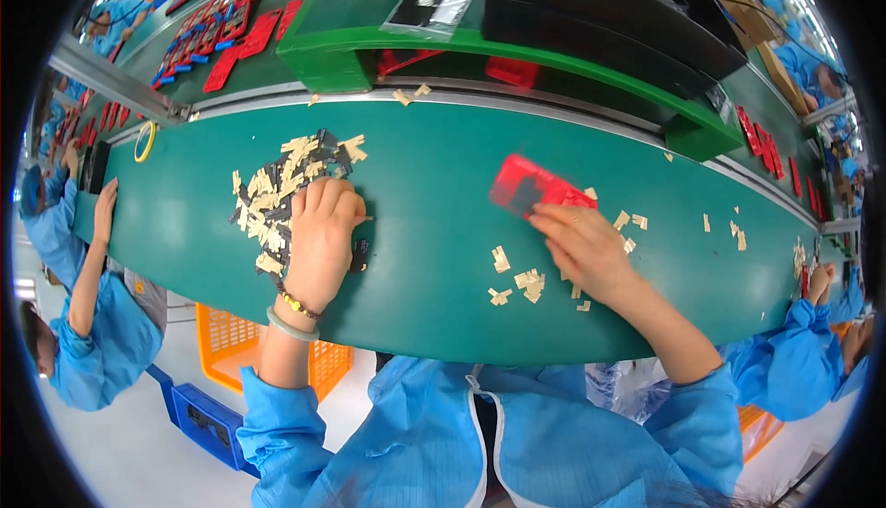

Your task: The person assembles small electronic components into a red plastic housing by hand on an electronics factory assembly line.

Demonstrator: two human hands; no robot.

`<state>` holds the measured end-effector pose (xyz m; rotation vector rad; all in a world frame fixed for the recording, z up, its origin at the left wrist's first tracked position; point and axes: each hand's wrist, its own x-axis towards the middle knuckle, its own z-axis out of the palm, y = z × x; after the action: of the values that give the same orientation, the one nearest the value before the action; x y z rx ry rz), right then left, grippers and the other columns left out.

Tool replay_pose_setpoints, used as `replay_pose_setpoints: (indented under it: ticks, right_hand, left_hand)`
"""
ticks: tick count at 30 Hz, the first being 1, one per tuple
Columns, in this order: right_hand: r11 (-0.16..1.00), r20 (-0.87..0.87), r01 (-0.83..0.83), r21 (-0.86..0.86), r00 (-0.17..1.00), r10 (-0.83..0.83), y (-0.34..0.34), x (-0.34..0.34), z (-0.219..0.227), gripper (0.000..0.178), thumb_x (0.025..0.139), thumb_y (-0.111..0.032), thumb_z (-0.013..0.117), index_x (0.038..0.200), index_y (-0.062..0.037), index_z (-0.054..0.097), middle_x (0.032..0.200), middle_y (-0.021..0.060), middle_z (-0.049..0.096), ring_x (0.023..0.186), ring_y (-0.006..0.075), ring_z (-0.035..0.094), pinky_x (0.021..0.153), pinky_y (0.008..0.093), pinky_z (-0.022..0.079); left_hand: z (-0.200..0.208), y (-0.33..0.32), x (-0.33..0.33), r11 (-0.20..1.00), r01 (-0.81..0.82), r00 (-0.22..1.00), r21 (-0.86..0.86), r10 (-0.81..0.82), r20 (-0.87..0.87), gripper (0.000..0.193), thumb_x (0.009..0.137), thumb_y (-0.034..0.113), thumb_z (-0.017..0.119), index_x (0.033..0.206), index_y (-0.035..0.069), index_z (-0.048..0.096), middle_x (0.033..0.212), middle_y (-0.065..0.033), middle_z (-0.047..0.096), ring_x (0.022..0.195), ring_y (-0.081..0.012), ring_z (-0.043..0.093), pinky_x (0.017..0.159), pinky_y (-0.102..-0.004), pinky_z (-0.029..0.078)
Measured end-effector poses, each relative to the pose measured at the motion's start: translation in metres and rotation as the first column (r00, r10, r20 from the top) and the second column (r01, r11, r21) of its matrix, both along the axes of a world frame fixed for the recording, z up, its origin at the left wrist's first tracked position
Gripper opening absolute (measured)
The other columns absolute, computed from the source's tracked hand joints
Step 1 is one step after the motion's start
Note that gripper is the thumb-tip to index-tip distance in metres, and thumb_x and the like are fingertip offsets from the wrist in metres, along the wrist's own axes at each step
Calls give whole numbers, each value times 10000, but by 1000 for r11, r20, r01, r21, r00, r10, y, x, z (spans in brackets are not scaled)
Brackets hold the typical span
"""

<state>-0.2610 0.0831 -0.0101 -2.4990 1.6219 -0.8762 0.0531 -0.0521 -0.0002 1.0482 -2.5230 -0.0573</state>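
Observation:
My left hand (321, 231) is at the right side of a pile of small black and cream pieces (275, 185) on the green tabletop. Its fingers are curled together; what they may pinch is hidden. My right hand (591, 251) grips a red plate-like holder (556, 192) by its near edge, thumb and fingers closed on it. The holder is tilted and slightly blurred, with a dark grey part (527, 194) at its left end. Loose cream scraps (530, 284) lie below and to the right of that hand.
A green shelf (591, 63) with a black box (609, 19) spans the back. Yellow tape (144, 142) lies at the far left. Red holders (221, 37) fill the line behind. Co-workers (106, 323) sit on both sides. An orange crate (226, 346) stands below the table.

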Motion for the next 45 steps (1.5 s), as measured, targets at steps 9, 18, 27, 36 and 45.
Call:
replay_pose_setpoints:
  ticks: [9, 18, 27, 36, 45]
  right_hand:
    - [991, -219, 114, 69, 971, -97, 3, 23, 14, 538, 771, -240, 728, 1246, -55, 557, 1322, 138, 504, 1029, 295, 603, 835, 394, 505]
    - [932, 547, -22, 363, 815, -193, -5, 52, 40, 364, 814, -90, 695, 1155, -22, 586, 1197, 130, 551, 824, 219, 654, 680, 319, 549]
    - [998, 560, 54, 12, 827, -51, -17, 59, 42, 191, 803, 22, 678, 982, -38, 655, 910, 72, 613, 698, 167, 640, 593, 265, 521]
    - [946, 713, -76, 315, 677, -183, 1, 47, 37, 87, 846, -12, 646, 926, -18, 680, 833, 78, 653, 643, 125, 621, 564, 260, 490]
    - [919, 408, 288, 268, 831, -379, 10, 3, 39, 189, 742, -33, 736, 887, -85, 626, 1009, 61, 551, 894, 213, 593, 701, 297, 495]
  left_hand:
    - [10, -8, -14, 948, -10, 886, 317, 155, -437, 153, 876, -42, 551, 1009, 15, 598, 890, -100, 582, 790, -266, 580, 737, -319, 470]
    - [20, 45, -74, 465, 445, 694, 765, 361, -623, 451, 880, -93, 579, 1297, -16, 426, 957, -110, 652, 808, -152, 653, 685, -240, 539]
    - [19, 61, -80, 414, 517, 682, 749, 330, -653, 121, 912, 31, 625, 1007, -38, 655, 861, -100, 689, 703, -103, 624, 589, -201, 498]
    - [28, 67, -78, 847, 527, 685, -68, -471, -555, 126, 752, 60, 717, 868, 14, 705, 1028, -113, 684, 888, -233, 643, 781, -334, 521]
    - [15, 72, -87, 780, 598, 634, -184, -601, -488, 196, 674, 88, 680, 858, 19, 673, 857, -109, 648, 842, -246, 625, 784, -374, 512]
